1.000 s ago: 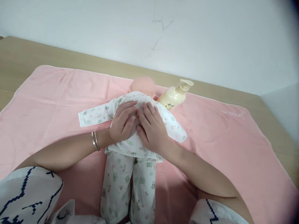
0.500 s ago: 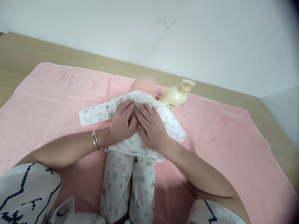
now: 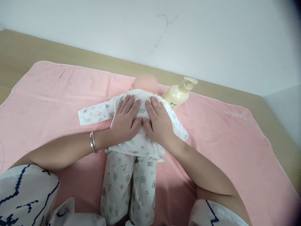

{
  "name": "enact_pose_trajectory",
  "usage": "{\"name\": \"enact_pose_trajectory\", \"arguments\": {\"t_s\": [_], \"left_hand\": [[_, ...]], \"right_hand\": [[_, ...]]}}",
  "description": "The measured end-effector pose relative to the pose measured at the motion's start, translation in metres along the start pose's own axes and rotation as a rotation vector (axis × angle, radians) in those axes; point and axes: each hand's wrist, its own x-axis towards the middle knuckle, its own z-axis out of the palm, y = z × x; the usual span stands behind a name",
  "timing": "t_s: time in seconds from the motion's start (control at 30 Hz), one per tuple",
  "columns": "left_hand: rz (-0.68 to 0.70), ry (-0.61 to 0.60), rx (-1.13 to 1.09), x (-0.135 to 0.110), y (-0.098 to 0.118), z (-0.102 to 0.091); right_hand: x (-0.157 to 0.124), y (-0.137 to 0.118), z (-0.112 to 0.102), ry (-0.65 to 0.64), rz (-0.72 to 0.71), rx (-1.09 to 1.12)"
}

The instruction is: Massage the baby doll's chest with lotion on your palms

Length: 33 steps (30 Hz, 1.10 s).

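A baby doll (image 3: 141, 110) in white printed pyjamas lies face down, its bare round head (image 3: 145, 83) at the far end and its legs (image 3: 117, 185) toward me. My left hand (image 3: 125, 121) rests flat on the left side of its back, fingers stretched out. On the right side of the back lies my right hand (image 3: 160, 121), also flat with the fingers extended. The two thumbs meet or almost meet over the middle of the back. One sleeve (image 3: 96, 112) of the doll reaches out to the left; the other slopes down to the right.
A cream pump bottle (image 3: 180, 93) lies tilted beside the doll's right shoulder. Beneath everything a pink blanket (image 3: 223, 141) covers much of the wooden table (image 3: 47, 47). A white wall (image 3: 94, 25) with a crack rises behind the table.
My hands have moved apart over the upper back, left hand to the left and right hand to the right. The printed cloth between them now shows.
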Motion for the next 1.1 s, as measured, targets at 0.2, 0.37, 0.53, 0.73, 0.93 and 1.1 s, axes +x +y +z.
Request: {"name": "enact_pose_trajectory", "arguments": {"t_s": [0.2,0.37,0.53,0.73,0.93,1.1], "left_hand": [[0.224,0.15,-0.006,-0.002,-0.004,0.001],[0.222,0.204,0.023,-0.004,-0.002,-0.002],[0.079,0.107,0.027,-0.001,-0.003,0.001],[0.295,0.196,0.014,0.001,-0.005,0.003],[0.166,0.177,0.006,-0.002,0.0,-0.003],[0.053,0.094,0.007,-0.001,-0.004,0.003]], "right_hand": [[-0.005,-0.013,-0.007,-0.026,0.015,-0.013],[-0.015,-0.028,-0.015,0.029,0.076,-0.113],[0.007,-0.001,-0.011,-0.097,-0.004,-0.028],[0.003,-0.012,-0.013,-0.078,-0.023,-0.03],[-0.008,-0.026,-0.019,0.076,-0.018,-0.131],[0.007,0.0,-0.005,0.059,-0.061,0.001]]}}
